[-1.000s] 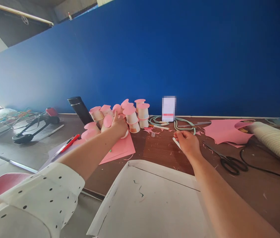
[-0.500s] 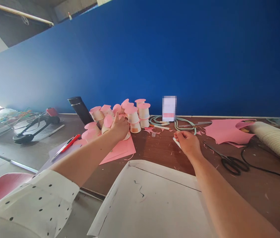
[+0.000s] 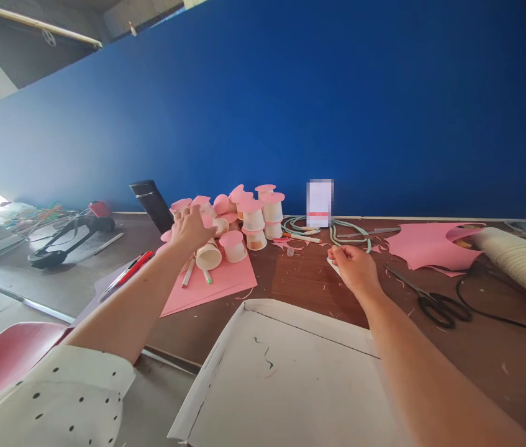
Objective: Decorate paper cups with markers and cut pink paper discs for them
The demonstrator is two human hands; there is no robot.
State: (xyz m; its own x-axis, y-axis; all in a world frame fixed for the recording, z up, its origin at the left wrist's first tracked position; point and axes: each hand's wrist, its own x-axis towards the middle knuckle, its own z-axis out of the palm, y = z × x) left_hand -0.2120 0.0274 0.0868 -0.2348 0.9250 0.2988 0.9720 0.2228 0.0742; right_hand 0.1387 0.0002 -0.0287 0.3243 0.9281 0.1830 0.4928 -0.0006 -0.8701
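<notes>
My left hand (image 3: 190, 228) reaches into a cluster of small white cups with pink paper lids (image 3: 244, 214) at the back of the table, its fingers curled over one of the left-hand cups. A tipped cup (image 3: 208, 254) and an upright lidded cup (image 3: 234, 245) sit just right of that hand on a pink paper sheet (image 3: 207, 282). My right hand (image 3: 354, 268) rests closed on the brown table (image 3: 300, 279), pinching a small white piece (image 3: 332, 267).
A white board (image 3: 281, 372) lies in front of me. Black scissors (image 3: 433, 304), a black cable and a white roll (image 3: 518, 264) lie at the right, with cut pink paper (image 3: 418, 245). A black flask (image 3: 151, 205), red pen (image 3: 135, 267) and green cords (image 3: 337, 233) lie behind.
My left hand has moved left, off the middle cups and onto the left part of the cluster; a tipped cup and an upright cup now show where it was. The right hand stays put.
</notes>
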